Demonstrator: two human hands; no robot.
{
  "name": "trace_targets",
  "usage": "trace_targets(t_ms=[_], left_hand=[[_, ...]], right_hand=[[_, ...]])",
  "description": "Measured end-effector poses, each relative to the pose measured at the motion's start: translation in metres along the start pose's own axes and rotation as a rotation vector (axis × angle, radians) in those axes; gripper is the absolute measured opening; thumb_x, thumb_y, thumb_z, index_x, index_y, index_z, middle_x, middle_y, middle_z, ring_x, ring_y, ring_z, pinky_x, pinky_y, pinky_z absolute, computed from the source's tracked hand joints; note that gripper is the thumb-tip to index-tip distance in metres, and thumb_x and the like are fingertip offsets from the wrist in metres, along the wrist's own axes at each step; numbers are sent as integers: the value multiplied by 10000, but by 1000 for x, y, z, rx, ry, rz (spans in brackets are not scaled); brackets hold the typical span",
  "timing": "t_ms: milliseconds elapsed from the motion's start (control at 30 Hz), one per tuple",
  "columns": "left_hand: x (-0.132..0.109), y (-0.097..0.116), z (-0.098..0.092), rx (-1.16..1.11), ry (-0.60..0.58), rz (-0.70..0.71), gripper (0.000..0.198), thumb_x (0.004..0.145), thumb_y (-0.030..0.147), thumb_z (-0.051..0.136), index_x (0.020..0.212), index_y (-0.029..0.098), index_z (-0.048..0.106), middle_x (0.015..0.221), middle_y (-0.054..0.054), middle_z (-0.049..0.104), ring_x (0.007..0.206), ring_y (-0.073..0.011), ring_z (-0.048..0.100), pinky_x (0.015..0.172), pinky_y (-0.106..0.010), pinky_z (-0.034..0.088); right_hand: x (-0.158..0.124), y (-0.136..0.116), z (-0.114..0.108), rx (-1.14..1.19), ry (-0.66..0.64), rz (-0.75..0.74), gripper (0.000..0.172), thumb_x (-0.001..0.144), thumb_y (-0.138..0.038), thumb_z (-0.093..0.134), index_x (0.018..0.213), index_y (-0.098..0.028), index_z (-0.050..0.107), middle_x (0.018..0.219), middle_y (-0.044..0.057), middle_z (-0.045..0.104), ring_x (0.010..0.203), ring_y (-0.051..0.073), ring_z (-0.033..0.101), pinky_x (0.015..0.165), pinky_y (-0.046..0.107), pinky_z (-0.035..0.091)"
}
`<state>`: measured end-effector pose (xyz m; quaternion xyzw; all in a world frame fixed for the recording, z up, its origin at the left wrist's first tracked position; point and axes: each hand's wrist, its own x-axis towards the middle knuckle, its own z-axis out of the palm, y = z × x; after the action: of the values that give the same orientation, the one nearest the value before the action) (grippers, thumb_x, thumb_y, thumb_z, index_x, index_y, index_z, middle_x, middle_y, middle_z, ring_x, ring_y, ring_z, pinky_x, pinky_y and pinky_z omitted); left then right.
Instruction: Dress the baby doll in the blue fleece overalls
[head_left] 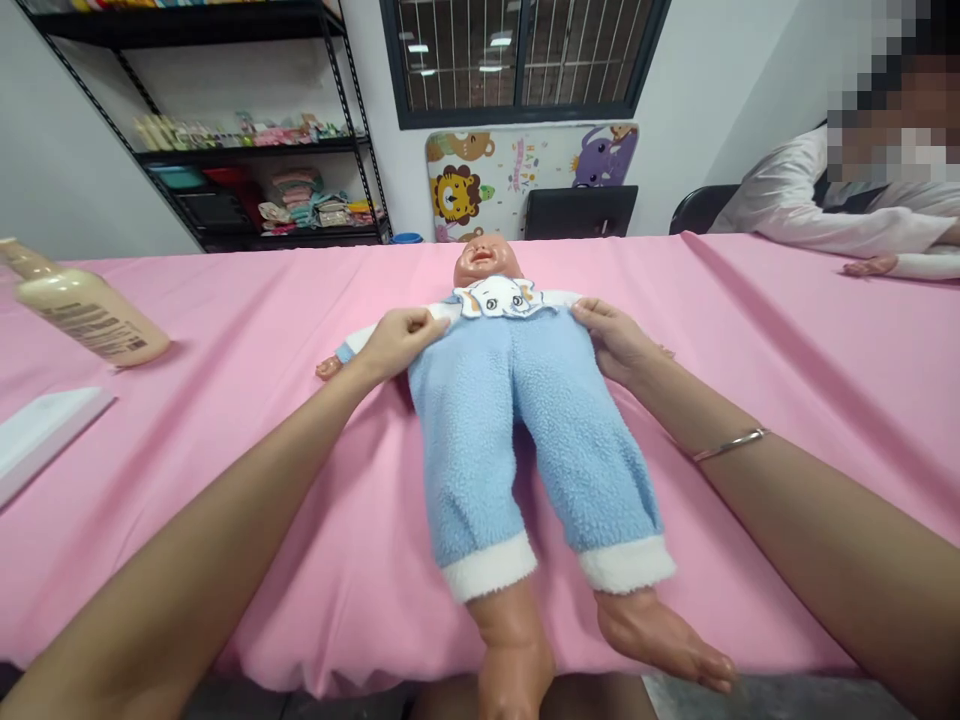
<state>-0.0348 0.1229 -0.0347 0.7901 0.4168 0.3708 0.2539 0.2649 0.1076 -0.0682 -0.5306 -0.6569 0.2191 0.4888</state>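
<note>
A baby doll (487,262) lies on its back on the pink tablecloth (247,300), head away from me, bare feet over the near edge. It wears a white top with an elephant print and blue fleece trousers (517,430) with white cuffs. My left hand (397,340) is closed on the trousers' waistband at the doll's right side. My right hand (611,335) grips the waistband on the other side; a thin bracelet sits on that wrist.
A beige lotion bottle (82,315) lies at far left, with a white flat pack (41,430) below it. Another person's sleeve and hand (870,265) rest on the table at far right. Behind stand a black shelf rack (247,150), a cartoon mat and black chairs.
</note>
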Motion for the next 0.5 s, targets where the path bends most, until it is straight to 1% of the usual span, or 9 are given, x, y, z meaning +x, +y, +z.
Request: trace_targets(t_ms=[33, 67, 167, 233, 300, 400, 433, 467, 500], left_hand=[[-2, -3, -2, 106, -60, 33, 470, 842, 522, 498, 558, 187, 331, 554, 23, 299, 526, -107, 286, 531, -280, 214], [-4, -6, -4, 187, -91, 54, 457, 863, 495, 467, 560, 185, 324, 555, 23, 305, 534, -111, 291, 541, -284, 216], [-6, -14, -9, 285, -67, 63, 429, 888, 457, 417, 573, 187, 309, 548, 26, 310, 532, -118, 294, 556, -291, 216], [-4, -15, -11, 299, -81, 57, 417, 871, 449, 425, 565, 186, 319, 545, 24, 332, 533, -120, 303, 556, -288, 217], [-3, -13, -12, 293, -174, 35, 394, 831, 440, 446, 546, 184, 354, 547, 16, 371, 536, -120, 319, 551, -282, 224], [-4, -4, -19, 223, -362, -1, 384, 765, 443, 505, 511, 180, 388, 560, 2, 394, 539, -116, 333, 532, -272, 238], [-6, 0, -22, 170, -391, -16, 388, 762, 448, 522, 511, 179, 395, 563, 1, 388, 538, -113, 334, 525, -268, 240], [-7, 4, -25, 105, -391, -40, 390, 774, 453, 528, 523, 180, 405, 560, 3, 375, 531, -110, 329, 516, -265, 239], [-9, 7, -28, 34, -360, -74, 388, 798, 458, 519, 546, 182, 415, 550, 8, 359, 519, -106, 321, 508, -262, 236]], right_hand=[[0, 3, 1, 23, -23, 20, 270, 1014, -272, 403, 1092, -111, 605, 1015, 73, 622, 871, 104, 630, 753, 251, 556], [-1, 5, 2, 47, -42, 39, 269, 1010, -280, 421, 1102, -98, 597, 1007, 70, 617, 868, 110, 628, 755, 266, 559], [1, 8, 2, 106, -72, 73, 249, 997, -287, 458, 1125, -122, 593, 1042, 70, 607, 906, 122, 621, 781, 276, 554], [3, 8, -1, 134, -82, 86, 259, 1011, -278, 416, 1126, -132, 596, 1053, 70, 603, 929, 123, 619, 788, 269, 549], [2, 9, -4, 146, -104, 99, 273, 1018, -267, 386, 1095, -130, 609, 1025, 67, 608, 906, 111, 621, 770, 250, 545], [-2, 11, -4, 138, -145, 113, 302, 1014, -298, 397, 1018, -102, 627, 925, 46, 614, 822, 96, 627, 721, 228, 545], [-3, 12, -4, 133, -153, 112, 352, 1023, -307, 355, 1001, -89, 630, 894, 41, 608, 806, 89, 629, 713, 221, 541], [-4, 12, -4, 130, -155, 107, 376, 1028, -313, 334, 994, -83, 629, 879, 38, 606, 794, 85, 628, 706, 218, 539], [-5, 12, -5, 128, -151, 96, 384, 1030, -317, 326, 993, -84, 629, 880, 40, 608, 789, 83, 626, 703, 216, 538]])
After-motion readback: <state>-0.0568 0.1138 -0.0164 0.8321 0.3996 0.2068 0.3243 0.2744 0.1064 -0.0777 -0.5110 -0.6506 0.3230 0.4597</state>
